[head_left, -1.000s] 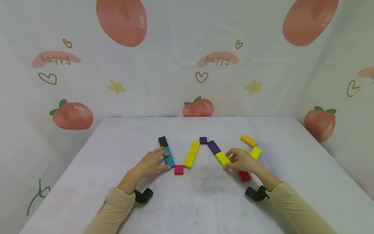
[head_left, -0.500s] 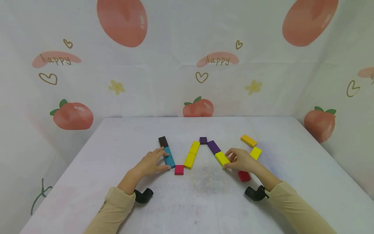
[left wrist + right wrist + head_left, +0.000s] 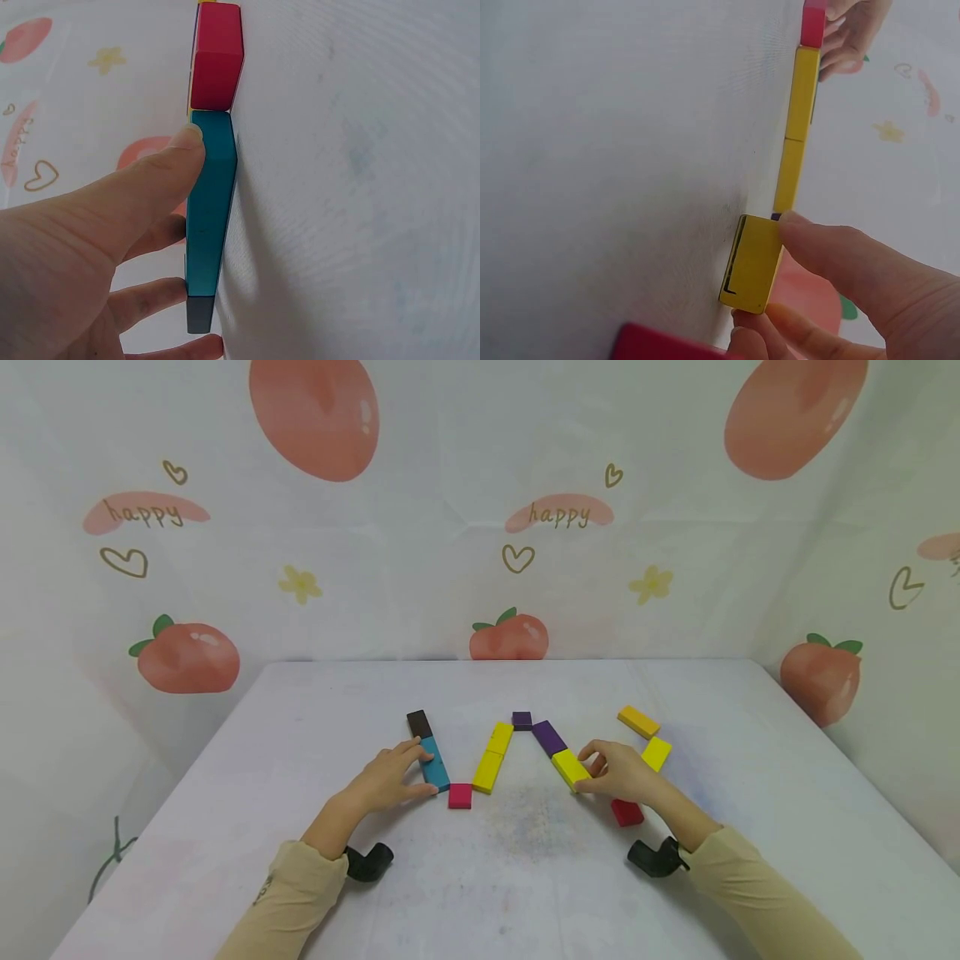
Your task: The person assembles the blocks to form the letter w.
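In the head view, my left hand (image 3: 385, 777) holds a blue block (image 3: 436, 772) lying flat, its thumb at the near end and fingers along and over it. The left wrist view shows the thumb (image 3: 161, 165) against the blue block's side. A dark brown block (image 3: 419, 723) lines up beyond it, and a pink-red block (image 3: 461, 796) sits at its near end. My right hand (image 3: 618, 770) pinches a yellow block (image 3: 571, 769) between thumb and fingers. This yellow block follows a purple block (image 3: 549, 738) in a slanted line.
Yellow blocks (image 3: 492, 758) form another slanted line in the middle, with a small purple block (image 3: 522, 720) near their far end. On the right lie an orange-yellow block (image 3: 638, 721), a yellow block (image 3: 657, 752) and a red block (image 3: 627, 812). A printed cloth hangs behind the white table (image 3: 337, 693).
Hands and blocks stay practically where they were. The camera view shifts very slightly.
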Action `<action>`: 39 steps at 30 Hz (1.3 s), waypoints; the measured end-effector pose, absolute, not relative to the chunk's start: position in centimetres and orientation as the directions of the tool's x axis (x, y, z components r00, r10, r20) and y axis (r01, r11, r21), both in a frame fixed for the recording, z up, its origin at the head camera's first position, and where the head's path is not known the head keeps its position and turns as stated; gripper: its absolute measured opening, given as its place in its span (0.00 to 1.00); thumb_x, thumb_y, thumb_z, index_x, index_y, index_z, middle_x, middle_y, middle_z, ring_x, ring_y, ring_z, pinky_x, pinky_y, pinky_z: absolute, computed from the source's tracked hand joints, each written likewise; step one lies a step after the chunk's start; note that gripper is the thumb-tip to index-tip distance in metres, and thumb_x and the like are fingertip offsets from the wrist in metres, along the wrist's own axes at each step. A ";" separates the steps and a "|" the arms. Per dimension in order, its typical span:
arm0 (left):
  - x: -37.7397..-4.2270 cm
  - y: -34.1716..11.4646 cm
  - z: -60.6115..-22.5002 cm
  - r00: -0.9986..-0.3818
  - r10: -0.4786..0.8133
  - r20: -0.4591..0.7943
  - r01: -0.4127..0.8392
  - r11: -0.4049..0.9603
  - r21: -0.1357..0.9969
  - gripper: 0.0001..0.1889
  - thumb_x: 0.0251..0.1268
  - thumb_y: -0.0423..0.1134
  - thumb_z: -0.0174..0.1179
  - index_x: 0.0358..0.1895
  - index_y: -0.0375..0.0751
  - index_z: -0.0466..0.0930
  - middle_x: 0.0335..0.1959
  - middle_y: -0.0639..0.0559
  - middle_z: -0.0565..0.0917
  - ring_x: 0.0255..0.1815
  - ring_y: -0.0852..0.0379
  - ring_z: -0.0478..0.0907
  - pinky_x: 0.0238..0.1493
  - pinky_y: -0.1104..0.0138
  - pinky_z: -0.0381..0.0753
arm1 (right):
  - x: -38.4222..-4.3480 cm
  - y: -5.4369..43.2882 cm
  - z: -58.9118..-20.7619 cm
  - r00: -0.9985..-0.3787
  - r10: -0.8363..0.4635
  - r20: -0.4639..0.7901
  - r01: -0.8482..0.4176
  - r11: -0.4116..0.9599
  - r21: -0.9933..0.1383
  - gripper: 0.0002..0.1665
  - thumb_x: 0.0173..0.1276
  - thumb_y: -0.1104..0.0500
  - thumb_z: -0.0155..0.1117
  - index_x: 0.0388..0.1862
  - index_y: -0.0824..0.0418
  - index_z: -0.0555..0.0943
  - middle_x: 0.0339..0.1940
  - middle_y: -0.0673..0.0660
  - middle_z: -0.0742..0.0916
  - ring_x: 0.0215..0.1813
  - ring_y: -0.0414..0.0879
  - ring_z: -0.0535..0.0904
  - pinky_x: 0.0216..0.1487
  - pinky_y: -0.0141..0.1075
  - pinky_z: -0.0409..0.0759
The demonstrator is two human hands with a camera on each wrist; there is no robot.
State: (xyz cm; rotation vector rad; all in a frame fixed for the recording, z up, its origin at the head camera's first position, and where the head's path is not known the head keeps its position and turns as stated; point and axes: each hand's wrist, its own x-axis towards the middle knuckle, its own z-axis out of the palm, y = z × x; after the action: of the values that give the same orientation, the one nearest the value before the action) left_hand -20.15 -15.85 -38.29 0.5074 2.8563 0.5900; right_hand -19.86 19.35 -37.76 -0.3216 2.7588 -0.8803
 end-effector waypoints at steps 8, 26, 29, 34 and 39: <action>-20.2 -15.9 -38.3 -0.924 0.368 -0.103 0.298 0.863 0.407 0.27 0.58 0.51 0.63 0.59 0.42 0.72 0.71 0.37 0.60 0.62 0.34 0.66 0.62 0.43 0.68 | -19.8 19.5 -38.0 -0.952 -0.270 -0.145 -0.132 0.788 -0.601 0.26 0.53 0.55 0.72 0.48 0.65 0.75 0.31 0.57 0.82 0.30 0.43 0.75 0.30 0.32 0.79; -20.2 -15.9 -38.3 -0.924 0.373 -0.089 0.308 0.861 0.405 0.27 0.58 0.50 0.63 0.59 0.41 0.72 0.71 0.36 0.61 0.63 0.34 0.66 0.62 0.43 0.68 | -19.9 19.3 -38.0 -0.957 -0.259 -0.133 -0.132 0.793 -0.594 0.26 0.54 0.55 0.72 0.48 0.65 0.75 0.31 0.56 0.82 0.32 0.44 0.76 0.30 0.31 0.79; -20.1 -15.9 -38.3 -0.923 0.374 -0.090 0.309 0.860 0.407 0.27 0.58 0.50 0.63 0.59 0.41 0.72 0.71 0.36 0.61 0.63 0.34 0.66 0.61 0.42 0.68 | -19.9 19.3 -38.0 -0.955 -0.265 -0.130 -0.137 0.787 -0.601 0.25 0.54 0.55 0.72 0.47 0.65 0.75 0.31 0.56 0.82 0.33 0.44 0.77 0.30 0.32 0.79; -20.1 -15.9 -38.2 -0.923 0.374 -0.095 0.305 0.858 0.413 0.27 0.58 0.50 0.63 0.59 0.41 0.72 0.71 0.36 0.61 0.62 0.33 0.66 0.61 0.42 0.68 | -20.0 19.4 -38.0 -0.952 -0.278 -0.126 -0.144 0.773 -0.617 0.25 0.54 0.56 0.72 0.47 0.65 0.75 0.32 0.57 0.82 0.34 0.45 0.78 0.30 0.32 0.79; -20.1 -15.9 -38.2 -0.924 0.370 -0.099 0.300 0.859 0.414 0.27 0.58 0.49 0.63 0.59 0.42 0.72 0.71 0.36 0.61 0.63 0.34 0.66 0.61 0.42 0.67 | -20.0 19.5 -38.0 -0.951 -0.285 -0.117 -0.155 0.772 -0.617 0.24 0.54 0.56 0.71 0.47 0.65 0.76 0.32 0.57 0.82 0.34 0.45 0.79 0.30 0.32 0.79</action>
State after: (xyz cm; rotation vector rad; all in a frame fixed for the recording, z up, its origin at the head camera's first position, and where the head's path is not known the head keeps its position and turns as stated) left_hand -20.14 -15.88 -38.24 0.5197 2.8584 0.5944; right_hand -19.97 19.51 -38.03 -0.3466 2.7616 -0.9354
